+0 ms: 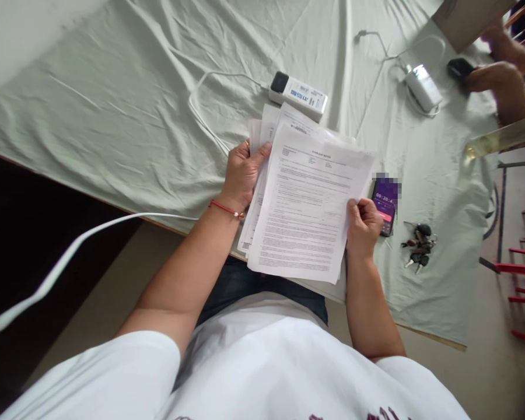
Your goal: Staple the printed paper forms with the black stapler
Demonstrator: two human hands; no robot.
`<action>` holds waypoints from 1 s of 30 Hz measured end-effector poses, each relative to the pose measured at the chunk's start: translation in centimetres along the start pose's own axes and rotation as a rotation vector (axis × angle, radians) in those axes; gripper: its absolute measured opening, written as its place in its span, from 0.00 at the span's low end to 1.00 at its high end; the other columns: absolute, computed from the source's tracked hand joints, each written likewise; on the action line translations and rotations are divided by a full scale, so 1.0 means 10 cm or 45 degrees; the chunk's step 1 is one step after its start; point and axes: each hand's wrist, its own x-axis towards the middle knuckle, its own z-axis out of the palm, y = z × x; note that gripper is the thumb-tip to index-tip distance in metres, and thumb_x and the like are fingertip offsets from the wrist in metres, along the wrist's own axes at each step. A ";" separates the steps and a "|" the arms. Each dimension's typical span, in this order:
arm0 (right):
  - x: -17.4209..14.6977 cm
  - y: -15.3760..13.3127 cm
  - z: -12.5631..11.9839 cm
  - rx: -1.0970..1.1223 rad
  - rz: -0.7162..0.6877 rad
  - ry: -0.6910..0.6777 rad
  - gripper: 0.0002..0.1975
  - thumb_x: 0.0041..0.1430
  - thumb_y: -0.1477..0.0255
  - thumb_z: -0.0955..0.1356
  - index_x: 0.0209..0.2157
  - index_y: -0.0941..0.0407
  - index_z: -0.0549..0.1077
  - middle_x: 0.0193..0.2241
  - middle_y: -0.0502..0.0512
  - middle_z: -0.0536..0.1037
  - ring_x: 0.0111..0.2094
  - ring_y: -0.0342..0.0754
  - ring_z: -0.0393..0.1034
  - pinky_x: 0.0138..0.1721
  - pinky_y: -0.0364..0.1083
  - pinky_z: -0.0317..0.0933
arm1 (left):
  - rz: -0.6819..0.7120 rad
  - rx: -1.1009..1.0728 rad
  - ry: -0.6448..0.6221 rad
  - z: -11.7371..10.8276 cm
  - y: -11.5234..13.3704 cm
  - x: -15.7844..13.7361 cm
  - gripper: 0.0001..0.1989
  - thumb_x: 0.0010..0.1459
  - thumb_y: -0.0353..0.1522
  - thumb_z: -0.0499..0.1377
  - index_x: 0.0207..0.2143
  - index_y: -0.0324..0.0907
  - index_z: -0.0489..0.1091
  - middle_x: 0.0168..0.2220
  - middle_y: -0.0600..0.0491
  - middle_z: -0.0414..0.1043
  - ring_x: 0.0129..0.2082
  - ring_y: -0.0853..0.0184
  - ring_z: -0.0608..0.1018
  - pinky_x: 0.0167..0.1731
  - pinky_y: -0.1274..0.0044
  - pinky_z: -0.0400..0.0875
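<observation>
A loose stack of printed papers (pixel 306 204) is held up in front of me, over the table's near edge. My left hand (pixel 242 175) grips its left side, thumb on top and fingers underneath, with a red cord bracelet at the wrist. My right hand (pixel 364 224) pinches the right edge between thumb and curled fingers. Several sheets fan out unevenly on the left and behind the top page, which carries dense small print. A phone (pixel 385 204) with a timer on its screen lies just right of my right hand.
On the pale green cloth (pixel 126 116) lie a white box-shaped device (pixel 300 96) with a cable, a bunch of keys (pixel 419 245) and a white adapter (pixel 423 87). A white cable (pixel 83 239) crosses the left edge. Another person's hand (pixel 492 79) holds a dark object at upper right.
</observation>
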 end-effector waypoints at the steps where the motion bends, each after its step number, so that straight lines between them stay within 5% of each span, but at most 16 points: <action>1: 0.00 0.00 0.00 0.002 0.001 -0.002 0.22 0.58 0.48 0.75 0.35 0.53 0.75 0.27 0.45 0.69 0.28 0.42 0.62 0.33 0.45 0.59 | 0.002 0.003 -0.001 0.00 0.00 0.00 0.17 0.51 0.42 0.78 0.36 0.46 0.78 0.31 0.53 0.82 0.44 0.56 0.86 0.41 0.69 0.82; 15: 0.00 -0.01 0.01 0.006 0.022 0.002 0.21 0.57 0.49 0.75 0.35 0.53 0.75 0.27 0.45 0.71 0.28 0.42 0.63 0.32 0.44 0.59 | -0.029 0.028 0.008 -0.07 -0.05 0.04 0.16 0.48 0.44 0.74 0.28 0.50 0.71 0.27 0.56 0.78 0.46 0.52 0.81 0.45 0.58 0.77; 30: 0.00 -0.01 0.01 0.031 0.042 0.002 0.21 0.56 0.50 0.76 0.35 0.53 0.75 0.27 0.45 0.71 0.28 0.42 0.63 0.32 0.44 0.59 | 0.007 0.029 0.025 -0.10 -0.07 0.05 0.18 0.47 0.44 0.75 0.32 0.45 0.75 0.31 0.52 0.80 0.44 0.52 0.85 0.38 0.66 0.80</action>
